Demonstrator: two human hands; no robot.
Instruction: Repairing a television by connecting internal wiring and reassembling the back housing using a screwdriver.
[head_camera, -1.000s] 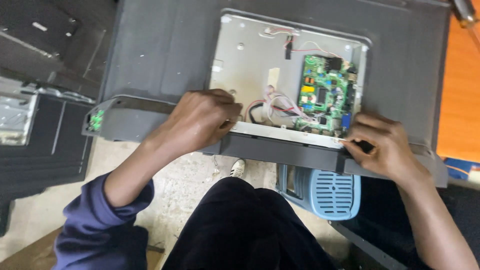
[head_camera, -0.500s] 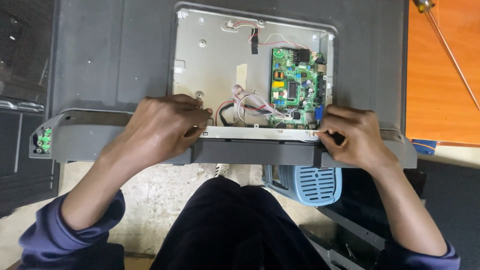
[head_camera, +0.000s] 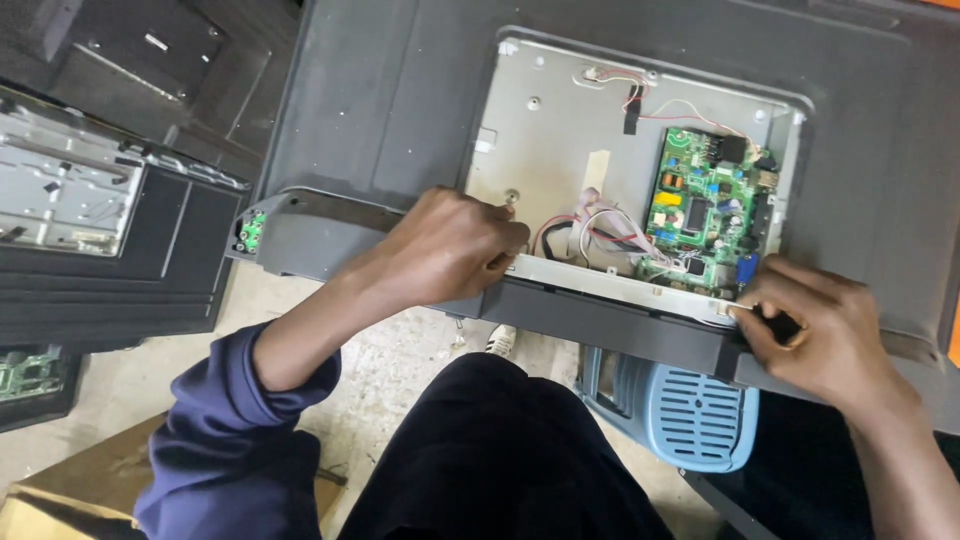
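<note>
A dark grey television back (head_camera: 400, 110) lies face down in front of me. Its open bay shows a silver metal plate (head_camera: 560, 150), and at the plate's right sits a green circuit board (head_camera: 705, 215) with red and white wires (head_camera: 600, 235). My left hand (head_camera: 450, 250) is curled over the plate's lower edge, fingertips beside a small screw (head_camera: 511, 198). My right hand (head_camera: 825, 330) grips a small dark-handled tool (head_camera: 783, 325). The tool's tip rests at the plate's lower right corner, just below the board.
A light blue plastic stool (head_camera: 690, 410) stands under the set's near edge. Another dismantled dark panel (head_camera: 100, 200) lies to the left. Cardboard (head_camera: 60, 495) is at the lower left. A small green board (head_camera: 250, 232) sits at the set's left end. My dark-clad legs are below.
The view has shifted and tilted, so the set now sits further right. Both hands stay at the plate's lower edge. The left fingertips have drawn closer to the screw.
</note>
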